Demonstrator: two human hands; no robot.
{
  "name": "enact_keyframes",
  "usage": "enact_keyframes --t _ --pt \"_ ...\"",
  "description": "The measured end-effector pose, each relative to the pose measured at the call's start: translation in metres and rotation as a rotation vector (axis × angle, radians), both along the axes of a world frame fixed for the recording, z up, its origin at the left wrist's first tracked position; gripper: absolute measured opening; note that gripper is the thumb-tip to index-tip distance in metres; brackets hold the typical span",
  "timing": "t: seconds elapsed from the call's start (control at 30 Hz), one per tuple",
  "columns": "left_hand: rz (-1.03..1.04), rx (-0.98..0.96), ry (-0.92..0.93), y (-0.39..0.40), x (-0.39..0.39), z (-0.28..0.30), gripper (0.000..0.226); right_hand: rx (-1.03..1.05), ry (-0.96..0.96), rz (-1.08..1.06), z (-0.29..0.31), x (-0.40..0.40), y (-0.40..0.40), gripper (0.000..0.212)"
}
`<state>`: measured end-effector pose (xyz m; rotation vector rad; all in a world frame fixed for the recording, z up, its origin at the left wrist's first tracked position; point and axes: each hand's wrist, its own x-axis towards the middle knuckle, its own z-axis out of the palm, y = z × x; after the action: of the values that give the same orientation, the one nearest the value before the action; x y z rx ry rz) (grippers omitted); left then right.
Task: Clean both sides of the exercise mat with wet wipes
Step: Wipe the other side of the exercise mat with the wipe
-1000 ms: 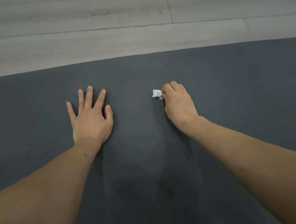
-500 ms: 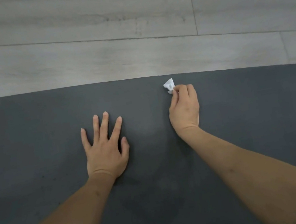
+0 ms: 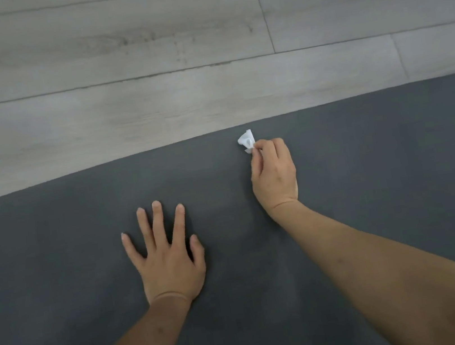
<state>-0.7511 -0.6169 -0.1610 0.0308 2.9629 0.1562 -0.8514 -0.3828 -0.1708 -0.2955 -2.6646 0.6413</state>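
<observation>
A dark grey exercise mat [image 3: 382, 167] lies flat on the floor and fills the lower half of the view. My right hand [image 3: 274, 175] holds a small crumpled white wet wipe [image 3: 246, 140] between curled fingers, close to the mat's far edge. My left hand [image 3: 166, 258] rests flat on the mat with its fingers spread, nearer to me and to the left of the right hand.
Pale grey wood-look floor planks [image 3: 145, 66] run beyond the mat's far edge. The mat runs out of view on the left, the right and towards me.
My right hand has carried the wipe away from me, up to the mat's far edge. The left hand has stayed flat. The view has tipped forward, showing more floor.
</observation>
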Motion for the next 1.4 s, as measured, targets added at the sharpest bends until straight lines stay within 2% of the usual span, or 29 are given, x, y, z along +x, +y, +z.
enact_keyframes --t 0.2,0.37,0.43,0.57,0.8,0.9,0.97,1.0,1.1,1.17,1.23,1.33,1.4 --pt "-0.033 0.074 -0.044 -0.007 -0.006 0.01 0.061 -0.01 -0.068 -0.064 0.004 -0.002 -0.002 0.012" --pt "-0.416 0.041 0.086 -0.097 -0.063 0.021 0.046 0.009 -0.106 -0.078 0.01 -0.002 -0.002 0.015" --pt "-0.417 0.018 0.13 -0.141 -0.094 0.022 0.047 0.002 -0.14 -0.093 0.012 -0.003 -0.004 0.016" --pt "-0.534 0.044 0.043 -0.168 -0.115 0.011 0.058 0.016 -0.168 -0.116 0.015 -0.004 -0.005 0.016" --pt "-0.549 0.091 0.067 -0.173 -0.12 0.002 0.06 0.079 -0.184 -0.142 0.016 -0.006 -0.014 0.015" --pt "-0.555 0.112 0.073 -0.173 -0.12 -0.002 0.061 0.039 -0.121 -0.287 0.018 -0.01 -0.035 0.013" --pt "-0.54 0.129 0.065 -0.176 -0.121 -0.005 0.062 0.01 -0.094 -0.348 0.021 -0.016 -0.078 0.01" --pt "-0.538 0.139 0.056 -0.177 -0.121 -0.007 0.063 -0.012 -0.086 -0.275 0.02 -0.017 -0.111 0.009" --pt "-0.527 0.18 0.062 -0.179 -0.122 -0.014 0.065 -0.046 -0.179 0.211 0.022 -0.009 -0.223 0.012" --pt "-0.533 0.199 0.076 -0.18 -0.123 -0.015 0.066 -0.008 -0.187 0.361 0.023 -0.011 -0.231 0.014" --pt "-0.532 0.207 0.083 -0.181 -0.124 -0.016 0.065 0.069 -0.19 0.238 0.021 -0.022 -0.18 0.012" --pt "-0.544 0.186 0.077 -0.179 -0.125 -0.017 0.065 0.108 -0.199 -0.226 0.029 -0.039 -0.081 0.012" --pt "-0.55 0.168 0.071 -0.179 -0.126 -0.017 0.065 0.066 -0.188 -0.436 0.031 -0.045 -0.068 0.017"
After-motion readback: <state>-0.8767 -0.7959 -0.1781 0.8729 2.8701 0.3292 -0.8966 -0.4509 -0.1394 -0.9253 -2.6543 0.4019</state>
